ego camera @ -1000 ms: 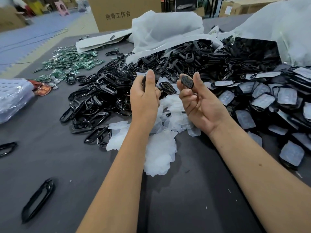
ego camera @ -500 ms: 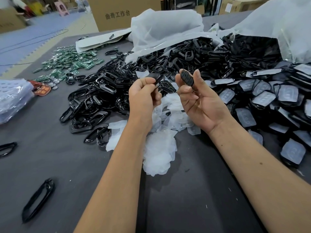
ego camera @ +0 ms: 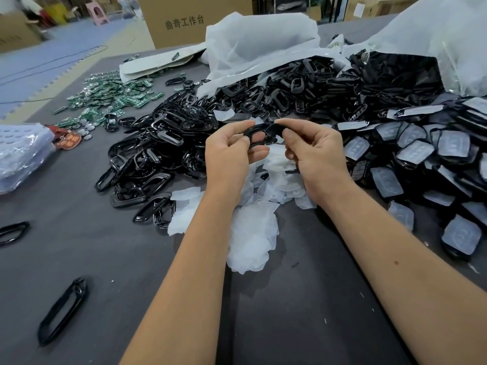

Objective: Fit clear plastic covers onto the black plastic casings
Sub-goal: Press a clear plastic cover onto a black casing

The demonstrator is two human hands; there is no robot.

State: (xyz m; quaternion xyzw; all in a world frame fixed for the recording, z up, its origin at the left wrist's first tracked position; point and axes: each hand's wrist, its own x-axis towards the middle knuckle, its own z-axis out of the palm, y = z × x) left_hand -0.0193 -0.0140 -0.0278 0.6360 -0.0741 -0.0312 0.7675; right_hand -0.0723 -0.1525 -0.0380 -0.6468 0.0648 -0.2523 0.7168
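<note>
Casing in hand: you hold one black casing (ego camera: 259, 133) up between both hands, above the table and over the loose clear covers; a fingertip shows through its open middle.
Left hand: your left hand (ego camera: 229, 151) pinches the casing's left end, thumb on top and fingers curled under it.
Right hand: your right hand (ego camera: 316, 150) grips the casing's right end, thumb and forefinger closed on it, the other fingers curled below.
Cover on it: you cannot tell from this view whether a clear cover sits on the held casing.
Clear covers: a heap of loose clear covers (ego camera: 250, 233) lies on the table directly under and just in front of your hands.
Unfitted casings: a big pile of bare black casings (ego camera: 163, 154) spreads to the left of your hands and back toward the white bags (ego camera: 258, 46).
Fitted pieces: to your right lies a spread of black casings with clear covers on them (ego camera: 411, 151).
Strays: one casing (ego camera: 63, 309) lies alone near your left forearm, another (ego camera: 13, 231) at the left edge.
Farther out: green circuit boards (ego camera: 113, 97) lie far left on the grey table (ego camera: 303, 312); a cardboard box (ego camera: 195, 19) stands beyond it.
</note>
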